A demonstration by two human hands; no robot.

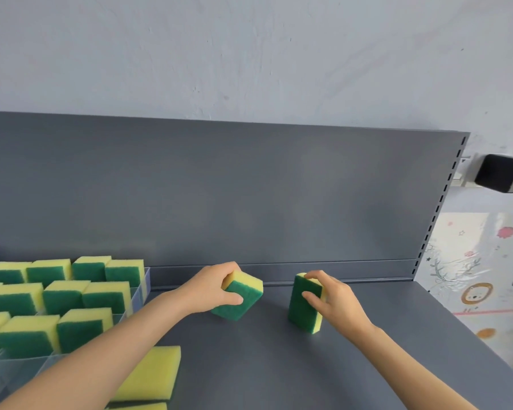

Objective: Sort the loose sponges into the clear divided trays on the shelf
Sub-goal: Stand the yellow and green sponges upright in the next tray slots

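Bare forearms are seen crossing the front edge of the shelf (279,365). Beneath the left one a loose sponge (151,374) is laid flat, yellow side up, and a second sponge (142,406) is cut off by the frame just in front of it.

The fingers (228,269) of the left hand (216,287) are curled over the yellow top of a tilted sponge (246,300), with the thumb pressed on its green face. Whether its lower corner touches the shelf cannot be told. The fingers (317,276) of the right hand (335,300) are pinched on an upright sponge (301,306), which is stood on end on the shelf, green face turned leftward. Both are held near the middle of the back edge, apart from each other.

Along the left edge clear divided trays (138,294) are set, packed with rows of sponges (62,294) stood green face forward.

The shelf is matte dark grey. A back panel (219,187) of the same grey is raised from its back edge and ended at the right by a slotted upright (439,208). Behind it a pale wall (249,54) is seen, with a black power adapter (499,176) plugged in past the back right corner. Beyond the right edge a patterned mat (486,276) with pink and orange figures is visible.
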